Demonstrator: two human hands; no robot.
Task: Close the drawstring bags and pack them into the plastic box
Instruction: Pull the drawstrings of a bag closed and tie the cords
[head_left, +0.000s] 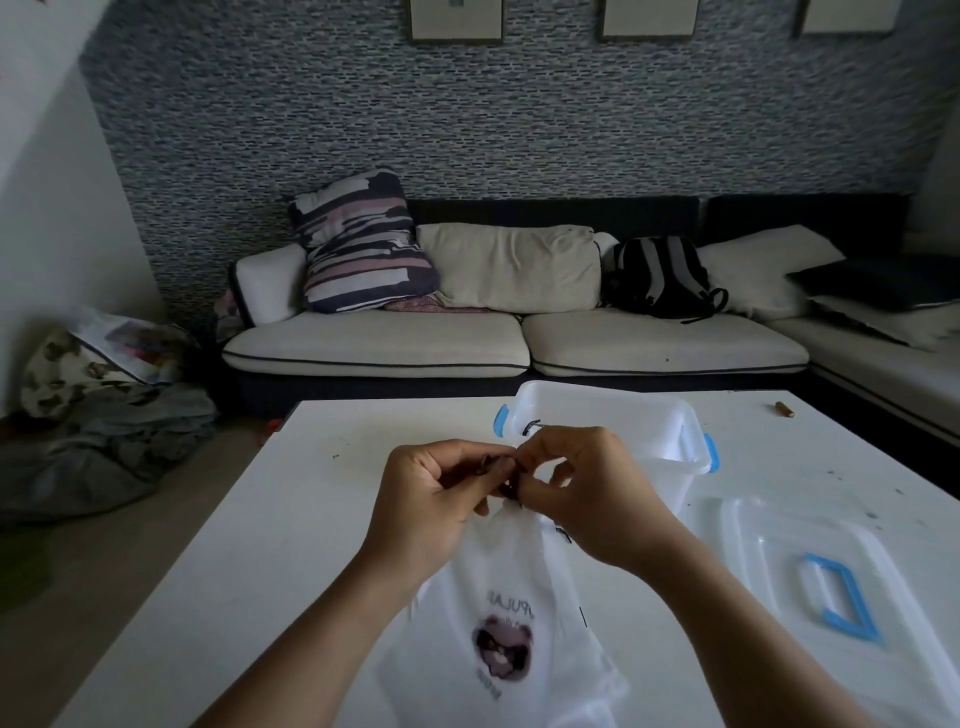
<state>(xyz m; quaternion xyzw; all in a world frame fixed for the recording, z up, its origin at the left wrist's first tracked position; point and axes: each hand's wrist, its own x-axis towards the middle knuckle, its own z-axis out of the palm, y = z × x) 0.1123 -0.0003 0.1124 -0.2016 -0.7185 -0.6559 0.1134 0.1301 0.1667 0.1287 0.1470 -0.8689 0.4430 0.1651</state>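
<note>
Both hands, left (431, 499) & right (587, 493), pinch drawstring bag (511, 618) cord; plastic box (623, 415) contents unclear

Sofa (519, 338), striped cushion (358, 244), backpack (657, 275); possibly battery (785, 410) on table (291, 493).

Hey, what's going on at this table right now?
A person is working on a white drawstring bag with a bear print. Both the left hand and the right hand pinch the dark drawstring at the bag's gathered top, so it is being closed. Just behind the hands, the clear plastic box with blue latches stands open on the white table. Its lid lies flat to the right. The bag is not yet in the box.
</note>
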